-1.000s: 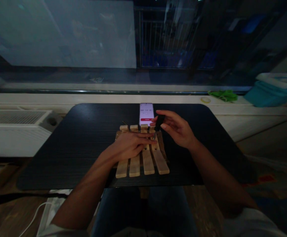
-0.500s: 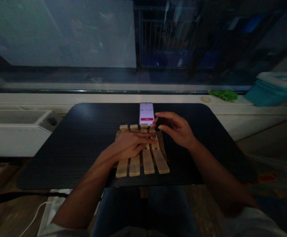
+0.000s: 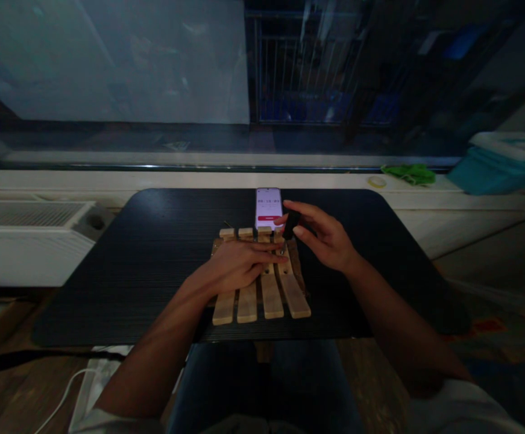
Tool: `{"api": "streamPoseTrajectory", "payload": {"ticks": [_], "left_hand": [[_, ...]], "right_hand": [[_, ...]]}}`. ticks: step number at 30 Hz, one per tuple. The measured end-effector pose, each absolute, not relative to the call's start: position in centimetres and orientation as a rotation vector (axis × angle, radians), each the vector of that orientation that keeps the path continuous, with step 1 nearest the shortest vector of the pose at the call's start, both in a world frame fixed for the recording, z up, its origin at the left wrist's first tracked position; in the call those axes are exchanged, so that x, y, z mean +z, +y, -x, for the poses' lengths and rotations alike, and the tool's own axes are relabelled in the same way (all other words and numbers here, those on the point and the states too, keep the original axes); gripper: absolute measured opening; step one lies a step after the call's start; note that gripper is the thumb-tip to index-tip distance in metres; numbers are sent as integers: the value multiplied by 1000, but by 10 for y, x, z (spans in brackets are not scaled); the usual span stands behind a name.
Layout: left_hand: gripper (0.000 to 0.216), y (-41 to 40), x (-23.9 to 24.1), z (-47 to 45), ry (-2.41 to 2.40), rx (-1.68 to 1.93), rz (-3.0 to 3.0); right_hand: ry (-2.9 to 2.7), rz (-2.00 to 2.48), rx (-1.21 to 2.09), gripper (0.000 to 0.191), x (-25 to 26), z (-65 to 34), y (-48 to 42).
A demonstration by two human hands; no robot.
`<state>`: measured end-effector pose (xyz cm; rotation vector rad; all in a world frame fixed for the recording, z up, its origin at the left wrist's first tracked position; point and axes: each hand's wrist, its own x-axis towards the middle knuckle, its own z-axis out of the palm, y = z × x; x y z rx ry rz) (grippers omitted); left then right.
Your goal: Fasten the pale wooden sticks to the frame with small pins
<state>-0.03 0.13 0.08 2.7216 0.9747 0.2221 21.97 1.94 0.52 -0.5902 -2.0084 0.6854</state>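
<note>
Several pale wooden slats [image 3: 271,295] lie side by side over a brown, rough-edged base piece [image 3: 297,265] on the black table. My left hand [image 3: 232,265] rests flat across the slats, its index and middle fingers stretched out on either side of a small metal part on the right-hand slat. My right hand [image 3: 328,238] has the short black handle of a screwdriver [image 3: 292,224] between thumb and fingers. The tool tilts, its lower end pointing down at the metal part between my left fingertips. Dark holes show in the two right slats.
Behind the slats a lit phone [image 3: 268,205] showing a timer lies on the black table [image 3: 154,259]. On the windowsill are a tape roll [image 3: 377,181], a green cloth [image 3: 411,174] and a teal bucket [image 3: 501,166]. A white radiator [image 3: 22,241] stands at the left.
The fingers of my right hand have shifted around the screwdriver, and its black handle now shows more clearly. My left hand and the slats have stayed nearly still.
</note>
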Motion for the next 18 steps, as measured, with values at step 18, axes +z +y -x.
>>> {"api": "streamPoseTrajectory", "payload": {"ticks": [18], "left_hand": [[44,1,0,0,986,212,-2710]], "right_hand": [[-1899,723,675,37,-1,-214,25]]}}
